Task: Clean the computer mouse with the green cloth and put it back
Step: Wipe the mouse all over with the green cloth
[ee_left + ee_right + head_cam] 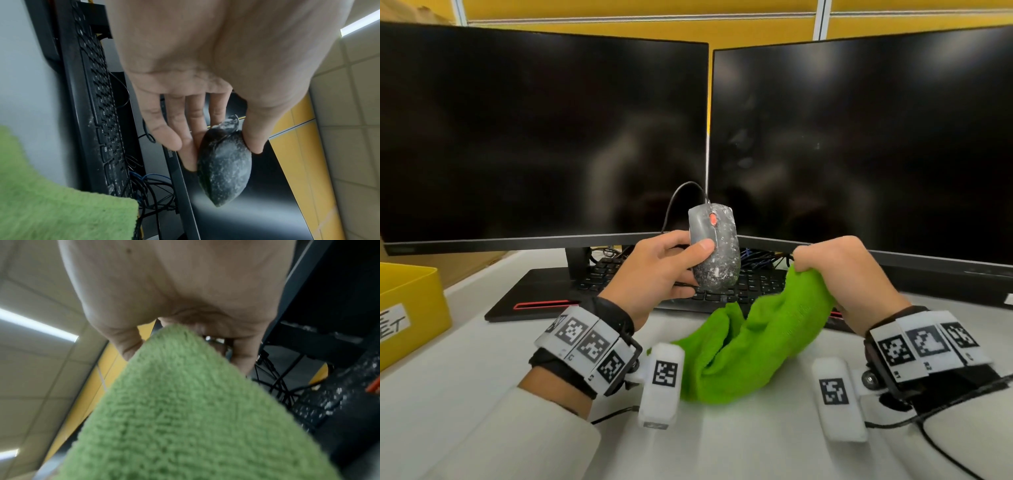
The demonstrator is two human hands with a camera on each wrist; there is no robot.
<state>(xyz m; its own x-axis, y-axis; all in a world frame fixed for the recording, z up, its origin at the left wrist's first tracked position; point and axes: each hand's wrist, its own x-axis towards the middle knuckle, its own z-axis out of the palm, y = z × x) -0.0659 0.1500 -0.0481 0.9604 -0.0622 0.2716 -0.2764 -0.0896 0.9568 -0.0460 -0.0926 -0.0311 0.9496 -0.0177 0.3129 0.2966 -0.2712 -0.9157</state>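
A dark wired computer mouse [717, 250], speckled with white grime and with a red scroll wheel, is held up above the keyboard in front of the monitors. My left hand [671, 270] grips it, thumb on its top, fingers underneath; the left wrist view shows the mouse [225, 168] pinched between thumb and fingers [164, 129]. My right hand [842, 274] holds a fluffy green cloth [756, 342] bunched in its curled fingers, just right of the mouse and apart from it. The cloth [185, 410] hangs down to the white desk and fills the right wrist view.
A black keyboard [619, 274] with a red strip lies under both hands. Two dark monitors [544, 137] [859, 144] stand behind it, with tangled cables [763, 255] between them. A yellow box [407, 308] sits at the left edge of the white desk [482, 359].
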